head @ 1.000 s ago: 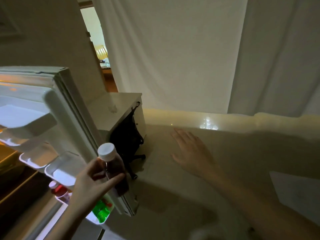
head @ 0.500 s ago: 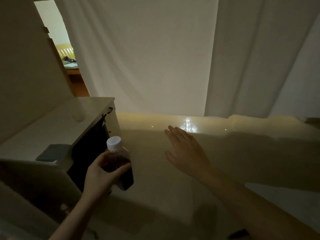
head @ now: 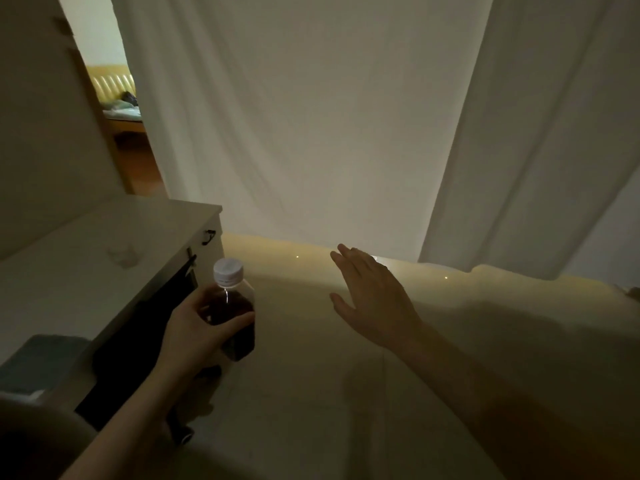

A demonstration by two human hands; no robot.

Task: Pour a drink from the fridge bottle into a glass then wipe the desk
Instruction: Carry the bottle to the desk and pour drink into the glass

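No readable text, label, brand, number or sign is showing anywhere; the bottle (head: pixel 232 308) is presenting only a plain white cap and dark liquid in this dim light.

Dim room, left hand (head: pixel 194 336) gripping dark-drink bottle (head: pixel 232 311) w/ white cap (head: pixel 228 270), upright, beside white cabinet (head: pixel 104 258), right hand (head: pixel 372 296) flat, fingers straight, white curtains (head: pixel 311 116) behind.
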